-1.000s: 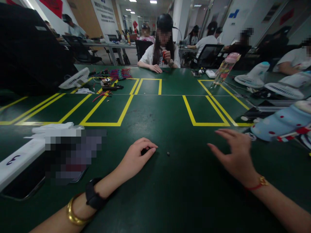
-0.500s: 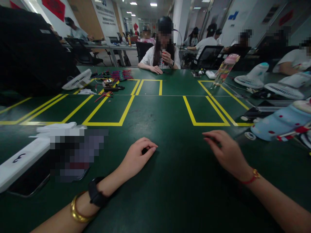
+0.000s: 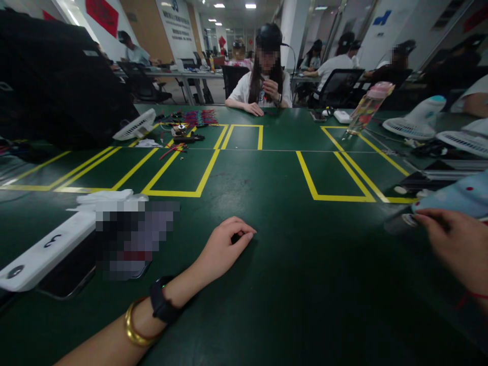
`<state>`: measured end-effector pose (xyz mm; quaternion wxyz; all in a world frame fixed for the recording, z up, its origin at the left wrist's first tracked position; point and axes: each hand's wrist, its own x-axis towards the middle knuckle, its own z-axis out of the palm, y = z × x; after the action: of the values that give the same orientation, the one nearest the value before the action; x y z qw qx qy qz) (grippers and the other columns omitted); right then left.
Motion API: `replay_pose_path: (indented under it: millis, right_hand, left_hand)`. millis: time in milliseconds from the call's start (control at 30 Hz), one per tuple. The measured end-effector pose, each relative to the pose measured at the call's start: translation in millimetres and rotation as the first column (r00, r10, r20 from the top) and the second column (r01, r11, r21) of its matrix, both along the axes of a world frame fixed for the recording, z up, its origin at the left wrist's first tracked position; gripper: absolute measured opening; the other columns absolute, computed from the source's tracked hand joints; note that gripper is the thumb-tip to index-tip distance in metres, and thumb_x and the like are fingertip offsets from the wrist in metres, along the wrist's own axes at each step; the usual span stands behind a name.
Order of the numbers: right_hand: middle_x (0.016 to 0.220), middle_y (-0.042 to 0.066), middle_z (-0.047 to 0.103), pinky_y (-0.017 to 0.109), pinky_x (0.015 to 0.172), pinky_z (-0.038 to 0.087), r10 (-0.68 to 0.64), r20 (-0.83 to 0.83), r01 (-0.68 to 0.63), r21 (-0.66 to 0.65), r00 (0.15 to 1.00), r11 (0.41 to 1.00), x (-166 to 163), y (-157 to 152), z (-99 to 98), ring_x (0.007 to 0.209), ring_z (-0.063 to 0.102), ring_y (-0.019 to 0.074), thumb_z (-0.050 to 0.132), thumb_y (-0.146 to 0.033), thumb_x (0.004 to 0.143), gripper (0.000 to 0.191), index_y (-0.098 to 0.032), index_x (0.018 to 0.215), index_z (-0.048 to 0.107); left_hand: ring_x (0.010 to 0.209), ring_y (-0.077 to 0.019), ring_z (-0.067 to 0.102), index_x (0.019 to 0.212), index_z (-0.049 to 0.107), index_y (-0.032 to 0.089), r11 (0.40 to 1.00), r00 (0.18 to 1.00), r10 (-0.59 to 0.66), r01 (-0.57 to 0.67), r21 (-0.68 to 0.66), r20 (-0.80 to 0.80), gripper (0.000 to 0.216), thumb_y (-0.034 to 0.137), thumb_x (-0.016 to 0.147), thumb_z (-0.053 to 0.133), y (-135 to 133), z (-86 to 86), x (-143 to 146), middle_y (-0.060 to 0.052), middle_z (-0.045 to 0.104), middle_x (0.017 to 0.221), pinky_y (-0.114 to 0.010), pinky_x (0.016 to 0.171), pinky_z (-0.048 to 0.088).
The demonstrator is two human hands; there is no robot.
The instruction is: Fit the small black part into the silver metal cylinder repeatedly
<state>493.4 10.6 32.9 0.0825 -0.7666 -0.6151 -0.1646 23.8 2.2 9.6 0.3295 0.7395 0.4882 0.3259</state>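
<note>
My left hand (image 3: pixel 227 249) rests on the green table (image 3: pixel 251 310), thumb and index fingertips together, with nothing visible between them. A black watch and a gold bangle are on that wrist. At the right edge my right hand (image 3: pixel 455 244) is partly cut off and slightly blurred. Its fingertips overlap the pale round end of a small dark cylinder (image 3: pixel 396 223); whether they grip it I cannot tell. Just behind those fingers lies a light blue item with red dots (image 3: pixel 453 192), its kind unclear.
To the left lie a white power bank-like block marked 3 (image 3: pixel 49 249), white cloth or tissue (image 3: pixel 109 199) and a partly blurred-out phone (image 3: pixel 68 279). Coloured wires (image 3: pixel 202 118), a tilted bottle (image 3: pixel 368 109) and white fans (image 3: pixel 414 122) stand farther off. A person (image 3: pixel 263 86) sits opposite.
My right hand has moved right, from the bare table to the small dark cylinder. The view has turned slightly left. My left hand stays in place on the table.
</note>
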Motion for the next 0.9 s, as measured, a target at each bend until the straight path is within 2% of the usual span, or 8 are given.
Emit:
replay_pose_path:
  millis: [167, 367, 533, 633, 733, 800, 900]
  right_hand:
    - [0.090, 0.009, 0.067, 0.035, 0.063, 0.039, -0.095, -0.157, 0.083, -0.077, 0.983, 0.994, 4.0, 5.3, 7.1, 0.070, 0.057, 0.0207, 0.052, -0.050, 0.080, 0.034, -0.026, 0.099, 0.067]
    - [0.081, 0.009, 0.066, 0.035, 0.057, 0.038, -0.224, -0.324, 0.192, -0.129, 0.919, 0.973, 15.7, 5.3, -0.8, 0.060, 0.053, 0.0186, 0.061, -0.058, 0.071, 0.039, -0.029, 0.095, 0.069]
    - [0.079, 0.009, 0.067, 0.035, 0.055, 0.039, -0.240, -0.474, 0.266, -0.014, 0.847, 0.964, 17.4, 0.3, -5.7, 0.061, 0.056, 0.0188, 0.064, -0.062, 0.065, 0.043, -0.031, 0.095, 0.070]
    - [0.074, 0.011, 0.066, 0.036, 0.053, 0.037, -0.253, -0.542, 0.289, -0.020, 0.801, 0.957, 13.0, -1.0, -5.1, 0.058, 0.055, 0.0190, 0.065, -0.062, 0.063, 0.044, -0.027, 0.089, 0.071]
    - [0.084, 0.010, 0.068, 0.036, 0.056, 0.040, -0.219, -0.572, 0.279, 0.018, 0.790, 0.960, -0.6, -2.8, -3.8, 0.066, 0.059, 0.0199, 0.064, -0.054, 0.068, 0.038, -0.028, 0.094, 0.071]
    - [0.094, 0.009, 0.068, 0.035, 0.060, 0.044, -0.147, -0.611, 0.245, 0.079, 0.778, 0.966, -12.8, -5.5, -5.1, 0.077, 0.062, 0.0202, 0.067, -0.046, 0.069, 0.038, -0.029, 0.102, 0.069]
    - [0.107, 0.009, 0.066, 0.032, 0.068, 0.050, 0.001, -0.735, 0.172, 0.160, 0.678, 0.972, -25.3, -10.1, -13.2, 0.087, 0.066, 0.0199, 0.075, -0.040, 0.060, 0.057, -0.029, 0.114, 0.061]
  left_hand:
    - [0.086, -0.0167, 0.059, 0.092, 0.069, 0.020, 1.000, 1.000, 0.007, -0.007, -0.004, -0.006, 0.016, 0.022, 0.089, 0.053, 0.0, -0.3, -0.3, -0.004, 0.063, 0.093, -0.031, 0.079, 0.047]
    - [0.087, -0.0172, 0.059, 0.091, 0.069, 0.021, 1.000, 1.000, 0.002, -0.002, 0.001, 0.000, 0.016, 0.022, 0.089, 0.053, 0.0, 0.3, -0.7, -0.004, 0.063, 0.093, -0.032, 0.080, 0.047]
    - [0.087, -0.0173, 0.059, 0.091, 0.069, 0.021, 1.000, 1.000, -0.004, 0.004, -0.005, 0.000, 0.016, 0.022, 0.089, 0.054, -0.1, 2.3, -0.8, -0.004, 0.063, 0.093, -0.032, 0.080, 0.047]
    - [0.087, -0.0175, 0.059, 0.091, 0.070, 0.021, 1.000, 1.000, -0.005, 0.005, -0.006, 0.000, 0.017, 0.022, 0.089, 0.053, 0.0, 2.8, -0.9, -0.004, 0.063, 0.093, -0.032, 0.080, 0.047]
    - [0.086, -0.0176, 0.060, 0.091, 0.070, 0.021, 1.000, 1.000, -0.006, 0.006, -0.006, 0.003, 0.017, 0.023, 0.089, 0.053, 0.0, 2.4, -1.3, -0.004, 0.063, 0.093, -0.032, 0.079, 0.047]
    - [0.086, -0.0174, 0.060, 0.091, 0.070, 0.020, 1.000, 1.000, -0.009, 0.009, -0.006, 0.011, 0.017, 0.023, 0.089, 0.053, -0.2, 2.3, -1.7, -0.005, 0.063, 0.094, -0.032, 0.079, 0.047]
    - [0.087, -0.0170, 0.059, 0.092, 0.069, 0.020, 1.000, 1.000, -0.013, 0.013, -0.009, 0.016, 0.017, 0.022, 0.089, 0.053, -0.7, 2.7, -2.1, -0.004, 0.063, 0.094, -0.031, 0.079, 0.047]
